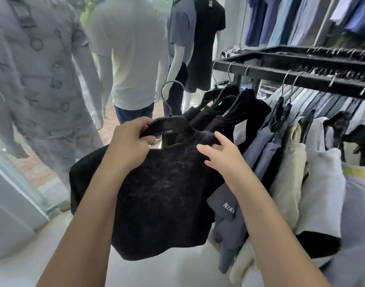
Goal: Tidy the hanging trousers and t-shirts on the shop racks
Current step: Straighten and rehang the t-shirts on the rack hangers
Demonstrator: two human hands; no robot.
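A black washed t-shirt hangs on a black hanger that is off the rail, its metal hook free in the air. My left hand grips the hanger's left shoulder. My right hand lies with straight fingers on the shirt's right shoulder by the collar. Just behind, more black t-shirts hang from the black rack rail.
Grey, beige and white garments fill the rack to the right. Dressed mannequins stand ahead and to the left by the glass front. Folded clothes hang on the wall rail at the upper right. White floor lies below.
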